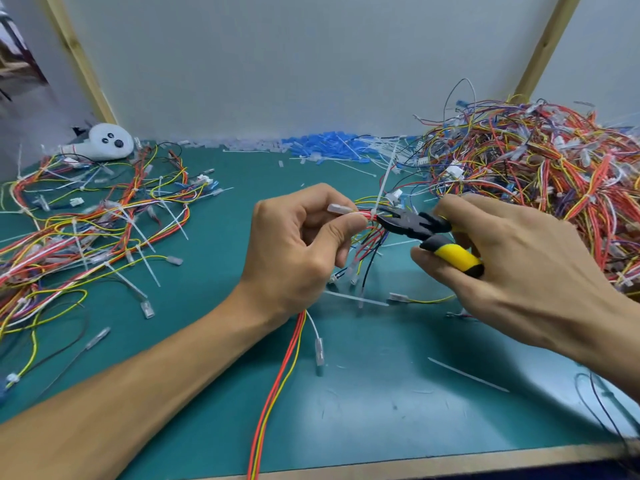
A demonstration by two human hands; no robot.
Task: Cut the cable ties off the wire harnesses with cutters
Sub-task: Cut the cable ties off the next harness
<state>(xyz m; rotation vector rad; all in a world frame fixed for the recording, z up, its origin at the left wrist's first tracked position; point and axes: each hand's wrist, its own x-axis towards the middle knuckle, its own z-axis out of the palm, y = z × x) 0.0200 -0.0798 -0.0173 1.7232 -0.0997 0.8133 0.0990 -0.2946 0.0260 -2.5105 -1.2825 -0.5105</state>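
My left hand (pixel 298 247) grips a wire harness (pixel 369 233) of red, yellow and black wires above the green mat; its orange and yellow tail (pixel 277 386) hangs down toward me. A white cable tie (pixel 381 192) wraps the bundle just right of my fingertips, its tail pointing up. My right hand (pixel 512 265) holds the cutters (pixel 412 226) by their yellow and black handles. The black jaws point left and sit at the tie on the bundle.
A big heap of tied harnesses (pixel 540 178) fills the right side. Loose wires and harnesses (pixel 86 223) spread over the left. Cut ties and blue and clear connector sleeves (pixel 322 143) lie along the back wall. A white device (pixel 107 142) rests back left.
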